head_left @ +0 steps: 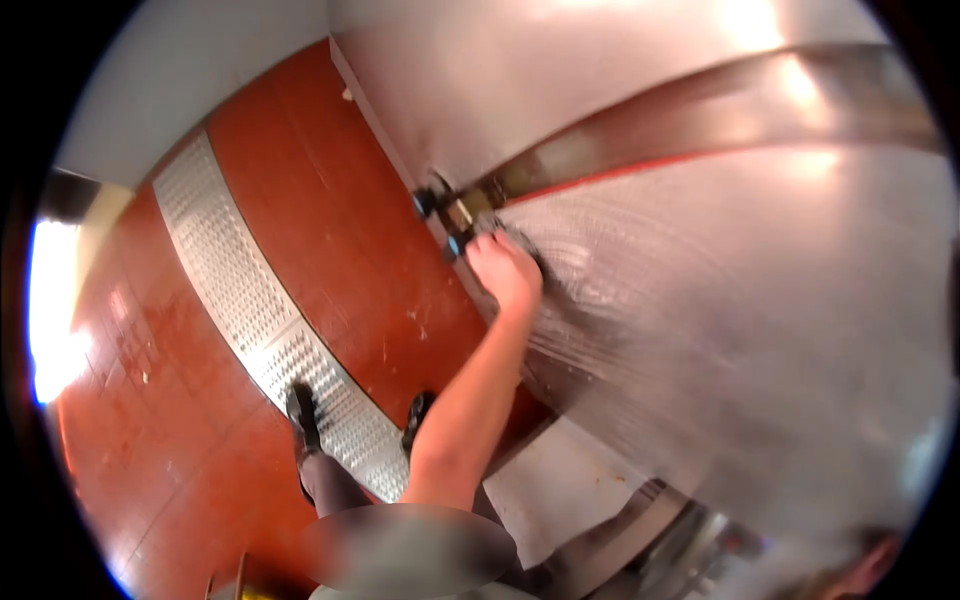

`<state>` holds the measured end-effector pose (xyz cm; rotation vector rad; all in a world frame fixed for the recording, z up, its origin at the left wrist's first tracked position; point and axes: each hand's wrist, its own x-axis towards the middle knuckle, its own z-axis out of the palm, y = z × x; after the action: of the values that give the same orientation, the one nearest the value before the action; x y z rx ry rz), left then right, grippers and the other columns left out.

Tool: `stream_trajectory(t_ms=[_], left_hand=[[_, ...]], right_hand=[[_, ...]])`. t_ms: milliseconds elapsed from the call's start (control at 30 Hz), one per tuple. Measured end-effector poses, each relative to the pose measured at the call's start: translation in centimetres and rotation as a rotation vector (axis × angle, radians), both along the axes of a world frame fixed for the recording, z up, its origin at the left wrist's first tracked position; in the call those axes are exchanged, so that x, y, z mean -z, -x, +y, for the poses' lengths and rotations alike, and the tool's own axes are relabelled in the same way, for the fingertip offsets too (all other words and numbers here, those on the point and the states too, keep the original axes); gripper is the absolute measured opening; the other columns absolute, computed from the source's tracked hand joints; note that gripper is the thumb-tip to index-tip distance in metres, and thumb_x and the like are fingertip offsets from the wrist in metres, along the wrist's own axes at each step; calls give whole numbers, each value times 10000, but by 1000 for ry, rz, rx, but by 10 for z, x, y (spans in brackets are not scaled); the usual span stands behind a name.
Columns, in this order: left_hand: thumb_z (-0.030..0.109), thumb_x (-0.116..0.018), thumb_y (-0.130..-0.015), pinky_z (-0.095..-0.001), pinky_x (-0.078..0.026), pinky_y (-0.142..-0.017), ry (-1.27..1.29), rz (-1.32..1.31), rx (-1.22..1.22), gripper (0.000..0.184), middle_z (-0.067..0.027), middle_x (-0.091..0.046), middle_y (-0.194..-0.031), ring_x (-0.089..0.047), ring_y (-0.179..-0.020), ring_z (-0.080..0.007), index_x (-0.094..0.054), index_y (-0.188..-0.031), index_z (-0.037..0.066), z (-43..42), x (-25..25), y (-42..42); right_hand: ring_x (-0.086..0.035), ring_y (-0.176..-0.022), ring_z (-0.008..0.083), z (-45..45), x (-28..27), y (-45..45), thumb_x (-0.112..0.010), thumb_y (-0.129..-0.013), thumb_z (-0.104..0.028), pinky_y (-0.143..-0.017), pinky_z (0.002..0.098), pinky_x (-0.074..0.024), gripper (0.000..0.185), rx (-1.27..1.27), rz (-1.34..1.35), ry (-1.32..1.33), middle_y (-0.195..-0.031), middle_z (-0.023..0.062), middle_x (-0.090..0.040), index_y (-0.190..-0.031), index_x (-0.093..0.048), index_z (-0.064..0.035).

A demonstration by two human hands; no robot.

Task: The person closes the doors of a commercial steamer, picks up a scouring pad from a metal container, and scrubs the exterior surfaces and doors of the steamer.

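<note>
My right hand (505, 268) presses against a steel panel (700, 300), low down near the floor. Its fingers curl over a dark grey scrubbing pad (527, 243), only partly visible past the knuckles. Curved streaks of wet or soapy film (590, 250) spread over the metal around the hand. Just beyond the fingertips sits dark hardware with blue parts (458, 245), at the panel's lower corner. My left hand does not show clearly anywhere.
A red floor (300, 180) runs along the left, crossed by a perforated metal strip (235, 260). My dark shoes (302, 405) stand on and beside it. A red-edged seam (620, 175) separates two steel surfaces. Blurred objects (710, 555) are at the lower right.
</note>
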<state>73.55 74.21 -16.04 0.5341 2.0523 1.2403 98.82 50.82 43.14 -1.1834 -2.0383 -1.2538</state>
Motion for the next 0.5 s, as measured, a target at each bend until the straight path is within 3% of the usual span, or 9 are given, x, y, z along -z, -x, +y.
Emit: stream_trajectory(t_ms=[33, 100, 200, 267, 333, 400, 500], left_hand=[[131, -510, -1003, -508, -429, -904, -31, 16, -63, 211, -278, -526, -1113, -532, -1026, -447, -572, -1044, -68, -2, -23, -8], [99, -483, -1015, -480, -414, -950, -238, 33, -53, 221, -267, -484, -1146, -500, -1048, -437, -539, -1125, -84, -10, -87, -9], [67, -578, -951, -496, -356, -1072, -605, 47, 15, 385, -302, -458, -1301, -457, -1210, -458, -485, -1298, -70, -14, -186, -2], [86, -569, -964, -491, -375, -1052, -580, 101, -74, 344, -295, -473, -1279, -461, -1202, -455, -510, -1262, -75, -2, -162, -3], [89, -583, -956, -498, -395, -1019, -369, 106, -160, 307, -320, -504, -1244, -500, -1128, -455, -550, -1220, -65, 2, -71, -7], [97, -547, -979, -499, -412, -985, 11, -5, -91, 243, -312, -533, -1187, -522, -1068, -457, -584, -1149, -73, -26, 11, -33], [119, -529, -994, -514, -419, -958, 259, -244, -120, 239, -311, -543, -1152, -528, -1037, -471, -608, -1110, -75, -43, -11, -52]], right_hand=[[-538, -530, 125, -9, -2, -12, -757, -910, -228, -418, 249, -438, 236, 17, 4, -27, -731, 63, -626, -889, -682, -5], [-552, -579, 136, -15, -15, -17, -745, -918, -215, -464, 256, -454, 224, 66, -11, -27, -777, 72, -633, -921, -682, 0], [-574, -652, 152, -27, -16, -38, -728, -930, -196, -532, 265, -477, 213, 99, -21, -40, -847, 87, -644, -971, -682, 7], [-588, -700, 163, -29, -17, -49, -716, -938, -184, -577, 272, -492, 209, 121, -32, -48, -893, 96, -652, -1004, -682, 12], [-602, -749, 174, -34, -17, -59, -705, -946, -171, -623, 278, -508, 210, 156, -46, -59, -939, 106, -659, -1037, -682, 17], [-617, -797, 184, -42, -21, -71, -693, -954, -159, -668, 285, -523, 215, 193, -65, -74, -985, 115, -667, -1070, -682, 22], [-638, -870, 201, -61, -32, -94, -676, -966, -140, -736, 294, -546, 228, 277, -116, -94, -1054, 130, -678, -1119, -682, 29]])
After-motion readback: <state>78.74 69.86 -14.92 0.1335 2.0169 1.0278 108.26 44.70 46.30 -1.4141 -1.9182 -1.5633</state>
